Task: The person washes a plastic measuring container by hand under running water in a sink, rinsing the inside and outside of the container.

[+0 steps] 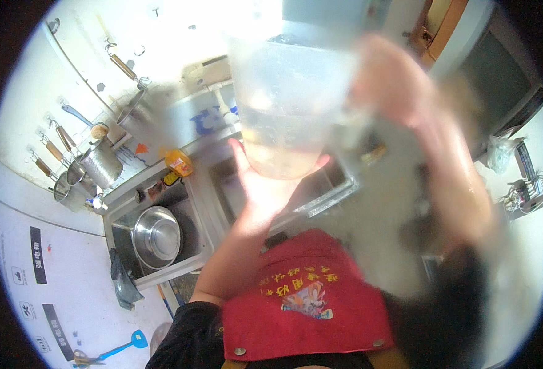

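A tall translucent plastic pitcher (290, 101) stands tilted before me, with a little clear or pale liquid seemingly low inside. My left hand (271, 184) supports it from below, palm under its base, the thumb and a fingertip showing at its sides. My right hand (386, 83) is raised beside the pitcher's upper right; it is motion-blurred, and whether it touches the rim or holds anything cannot be told. Below the pitcher lies the stainless steel sink (331, 198). A red apron (308, 295) covers my front.
In the left sink basin lies a metal bowl (157, 237). A yellow bottle (178, 163) stands on the sink's back ledge. Strainers (100, 163) and a brush (80, 115) hang on the wall. A dark plastic bag (123, 281) hangs at the sink's left corner.
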The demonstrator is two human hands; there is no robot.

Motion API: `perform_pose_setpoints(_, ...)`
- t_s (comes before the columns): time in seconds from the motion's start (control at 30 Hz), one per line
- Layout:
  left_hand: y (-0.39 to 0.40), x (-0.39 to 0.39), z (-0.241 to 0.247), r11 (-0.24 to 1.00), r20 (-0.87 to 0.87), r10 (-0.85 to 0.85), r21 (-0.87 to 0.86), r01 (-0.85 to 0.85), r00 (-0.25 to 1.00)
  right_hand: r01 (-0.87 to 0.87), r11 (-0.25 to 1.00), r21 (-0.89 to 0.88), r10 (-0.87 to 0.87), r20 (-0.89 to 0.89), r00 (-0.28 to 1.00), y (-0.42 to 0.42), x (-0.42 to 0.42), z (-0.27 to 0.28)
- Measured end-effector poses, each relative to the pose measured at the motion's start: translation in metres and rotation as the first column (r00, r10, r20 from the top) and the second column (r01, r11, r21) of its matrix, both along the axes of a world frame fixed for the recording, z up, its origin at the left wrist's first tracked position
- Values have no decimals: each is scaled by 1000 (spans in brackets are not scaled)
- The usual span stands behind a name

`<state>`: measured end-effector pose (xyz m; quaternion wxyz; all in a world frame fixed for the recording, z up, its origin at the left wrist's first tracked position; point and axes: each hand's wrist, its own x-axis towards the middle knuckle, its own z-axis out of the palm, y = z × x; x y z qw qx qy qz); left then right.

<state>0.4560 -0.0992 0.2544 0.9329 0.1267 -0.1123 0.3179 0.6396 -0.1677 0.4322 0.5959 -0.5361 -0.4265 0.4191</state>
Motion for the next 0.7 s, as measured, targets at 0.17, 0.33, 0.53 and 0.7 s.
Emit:
perform_pose_setpoints(0.17, 6, 0, 19, 997, 21, 50, 56, -51, 999, -49, 997, 59, 49, 8, 999, 2, -6, 17)
perform_pose_setpoints(0.33, 10, -8, 32, 985, 35, 110, 127, -114, 993, -69, 986, 152, 45, 158, 986, 0, -15, 27)
perform_pose_setpoints(0.53, 5, -16, 48, 981, 44, 133, 136, -138, 990, -66, 981, 181, 35, 171, 985, 2, -22, 40)
perform_pose_setpoints(0.7, -6, -23, 54, 980, 61, 150, 119, -156, 987, -60, 976, 209, 12, 225, 974, 3, -28, 45)
